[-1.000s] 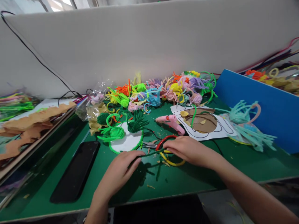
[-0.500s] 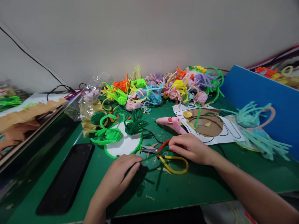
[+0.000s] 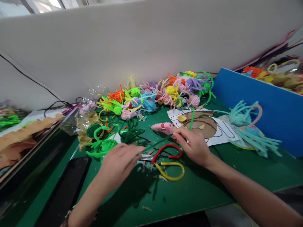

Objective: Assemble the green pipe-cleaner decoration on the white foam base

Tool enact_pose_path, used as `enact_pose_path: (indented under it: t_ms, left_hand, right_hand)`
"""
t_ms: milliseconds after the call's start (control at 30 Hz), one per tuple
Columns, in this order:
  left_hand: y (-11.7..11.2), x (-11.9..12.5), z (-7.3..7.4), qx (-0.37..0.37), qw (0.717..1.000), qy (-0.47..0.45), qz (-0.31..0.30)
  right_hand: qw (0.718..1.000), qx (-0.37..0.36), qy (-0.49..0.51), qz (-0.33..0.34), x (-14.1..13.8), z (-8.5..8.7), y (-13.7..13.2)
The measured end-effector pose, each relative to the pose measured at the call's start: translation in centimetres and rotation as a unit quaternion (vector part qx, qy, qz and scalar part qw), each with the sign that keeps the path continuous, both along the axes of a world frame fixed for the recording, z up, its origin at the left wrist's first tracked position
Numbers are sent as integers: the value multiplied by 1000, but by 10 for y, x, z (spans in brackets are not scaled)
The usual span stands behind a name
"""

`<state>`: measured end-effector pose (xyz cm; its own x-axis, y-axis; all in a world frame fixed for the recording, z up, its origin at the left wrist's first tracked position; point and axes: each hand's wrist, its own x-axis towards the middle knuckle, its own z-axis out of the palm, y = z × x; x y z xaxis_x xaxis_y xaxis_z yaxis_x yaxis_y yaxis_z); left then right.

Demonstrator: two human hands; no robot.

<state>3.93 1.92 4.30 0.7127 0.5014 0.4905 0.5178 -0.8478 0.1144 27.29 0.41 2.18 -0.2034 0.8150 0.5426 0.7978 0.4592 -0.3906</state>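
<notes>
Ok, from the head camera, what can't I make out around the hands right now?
All in the head view:
- Dark green fuzzy strip: left end lost at the blurred left hand; grip there unclear.
- Flat white piece: near side hidden by the left hand.
- Pink plastic glue gun: handle behind the right hand.
- Black rectangular phone: near end cut off by the bottom edge.

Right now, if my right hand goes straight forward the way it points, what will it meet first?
Probably the pink glue gun, just beyond the right hand, up and to the left in the picture; the hand's height is unclear.
</notes>
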Motion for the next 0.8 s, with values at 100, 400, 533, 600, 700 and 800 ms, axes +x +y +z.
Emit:
enact_pose_path:
  t_ms: [100,400,533,600,700,800]
  left_hand:
    - [8,-3,2,7,995,-70,65]
    - [20,-2,-10,-152,963,-182,130]
    - [23,0,-18,-120,986,-106,53]
    - [24,-1,-22,-111,990,-76,32]
    - [28,-3,-29,-115,991,-60,28]
    - [29,-1,-32,-131,990,-41,44]
  right_hand:
    - [998,10,-51,30,1,-4,2]
    - [999,-27,21,36,-6,-5,-3]
    - [993,-29,97,-55,-4,1,-3]
    - [988,-52,135,-53,-3,2,-3]
    - [983,-84,160,14,-2,2,-3]
    - [981,-104,130,102,-5,-2,-4]
